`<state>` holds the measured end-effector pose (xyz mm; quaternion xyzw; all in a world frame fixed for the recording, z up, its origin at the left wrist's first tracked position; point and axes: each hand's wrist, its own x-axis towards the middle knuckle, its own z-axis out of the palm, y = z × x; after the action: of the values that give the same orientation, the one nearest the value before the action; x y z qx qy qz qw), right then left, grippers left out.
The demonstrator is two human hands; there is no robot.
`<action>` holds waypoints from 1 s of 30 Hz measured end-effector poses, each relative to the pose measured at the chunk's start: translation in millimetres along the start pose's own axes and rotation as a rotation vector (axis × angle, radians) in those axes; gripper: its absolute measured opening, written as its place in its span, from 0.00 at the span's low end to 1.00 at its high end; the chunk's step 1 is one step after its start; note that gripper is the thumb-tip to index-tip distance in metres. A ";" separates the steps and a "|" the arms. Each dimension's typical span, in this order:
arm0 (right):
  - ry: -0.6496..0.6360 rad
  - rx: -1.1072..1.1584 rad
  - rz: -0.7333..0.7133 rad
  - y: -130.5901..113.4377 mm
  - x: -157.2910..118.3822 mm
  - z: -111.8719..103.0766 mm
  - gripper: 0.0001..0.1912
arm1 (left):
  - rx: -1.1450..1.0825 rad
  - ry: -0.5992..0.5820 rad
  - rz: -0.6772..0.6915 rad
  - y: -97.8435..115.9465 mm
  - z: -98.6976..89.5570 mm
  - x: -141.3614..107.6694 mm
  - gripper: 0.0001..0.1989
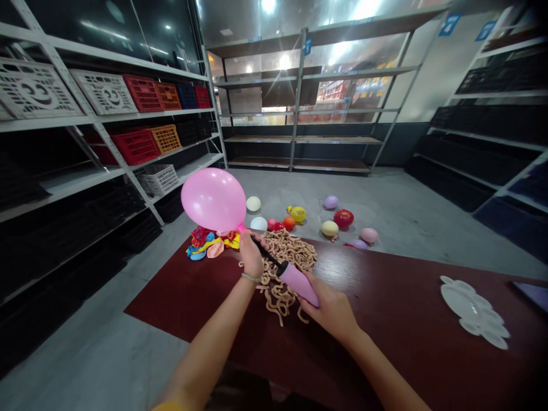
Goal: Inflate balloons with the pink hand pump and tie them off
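Observation:
A large pink balloon (214,200) is inflated, its neck over the tip of a hand pump with a black rod and a pink body (296,282). My left hand (250,256) pinches the balloon's neck at the pump tip. The pump's pink body is wrapped by my right hand (331,308). Under the pump lies a pile of tan, curly, rope-like pieces (295,251) on the dark red table (368,285). Uninflated balloons (215,249) in several colours lie at the table's far left, below the pink balloon.
A white scalloped tray (468,308) lies at the table's right, near a dark flat object (533,295). Several inflated balloons, one of them red (343,218), rest on the floor beyond the table. Shelves with crates (137,145) stand at the left.

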<state>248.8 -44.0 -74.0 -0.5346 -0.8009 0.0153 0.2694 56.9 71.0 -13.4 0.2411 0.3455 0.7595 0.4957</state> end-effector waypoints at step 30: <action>0.031 -0.292 0.021 36.5 34.2 -8.7 0.28 | 0.214 -0.075 -0.029 10.1 -107.5 54.6 0.13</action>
<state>274.0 -1.1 -63.8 -0.5765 -0.7847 -0.1069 0.2011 -46.6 87.8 -73.7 0.3160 0.4092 0.7014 0.4907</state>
